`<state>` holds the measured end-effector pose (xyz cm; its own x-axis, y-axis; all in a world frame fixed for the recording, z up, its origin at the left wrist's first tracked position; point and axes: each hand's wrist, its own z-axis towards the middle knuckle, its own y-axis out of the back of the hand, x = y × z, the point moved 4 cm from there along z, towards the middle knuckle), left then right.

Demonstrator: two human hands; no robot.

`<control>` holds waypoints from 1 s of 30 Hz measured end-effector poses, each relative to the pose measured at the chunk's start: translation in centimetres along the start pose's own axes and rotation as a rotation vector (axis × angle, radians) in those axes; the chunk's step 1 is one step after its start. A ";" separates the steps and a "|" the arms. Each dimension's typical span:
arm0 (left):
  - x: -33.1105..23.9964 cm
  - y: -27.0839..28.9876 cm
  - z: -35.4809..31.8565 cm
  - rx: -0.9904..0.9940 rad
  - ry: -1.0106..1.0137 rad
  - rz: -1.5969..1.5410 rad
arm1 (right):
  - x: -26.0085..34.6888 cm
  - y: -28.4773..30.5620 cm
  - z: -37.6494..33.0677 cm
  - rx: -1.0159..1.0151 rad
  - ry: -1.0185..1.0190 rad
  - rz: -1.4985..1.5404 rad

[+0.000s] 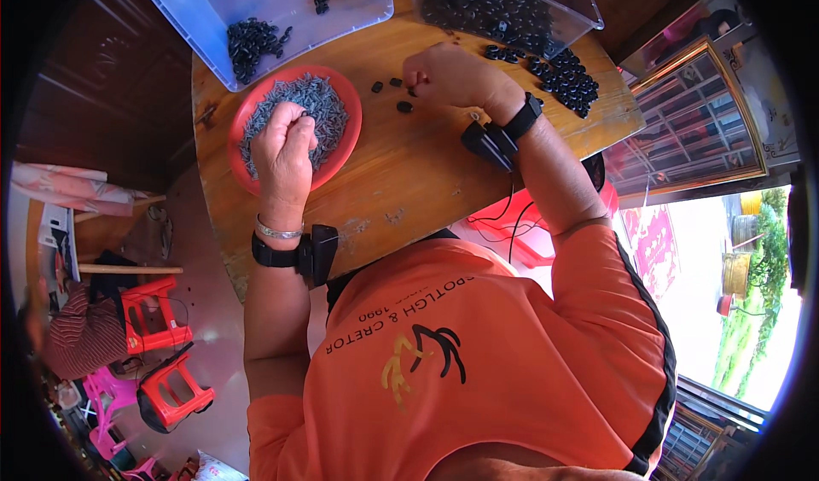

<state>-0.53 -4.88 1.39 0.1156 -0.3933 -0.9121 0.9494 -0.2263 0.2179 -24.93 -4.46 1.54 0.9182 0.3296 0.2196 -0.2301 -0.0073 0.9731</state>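
My left hand (284,148) is over a round red bowl (352,131) full of small grey screw-like pieces (331,114). Its fingers are pinched together, with a small dark bit showing at the tips that is too small to name. To the right, my right hand (456,75) is closed low over the wooden table, and whatever its curled fingers hold is hidden. A few small black parts (404,106) lie on the wood just left of it. More black rounded parts (567,84) are heaped beyond my right wrist.
At the back left stands a translucent bin (358,22) with black parts inside. A clear bin (589,11) of many black parts is at the back right. Both wrists carry black strapped devices (322,255). Red stools (158,314) stand on the floor at left.
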 end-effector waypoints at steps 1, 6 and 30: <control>-0.1 0.0 0.0 0.008 -0.005 -0.009 | 0.1 0.4 0.1 -0.014 0.026 0.261; -0.6 -0.3 -0.1 0.080 0.059 -0.161 | 2.4 1.1 1.8 0.095 0.001 1.125; 0.3 -0.6 0.2 0.126 0.130 -0.698 | 8.7 -1.0 3.1 -0.071 0.242 1.542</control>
<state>-1.11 -5.05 1.03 -0.4640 -0.0118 -0.8857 0.7747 -0.4902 -0.3994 -15.67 -4.55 2.67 -0.2805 0.1844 0.9420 -0.8857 -0.4280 -0.1799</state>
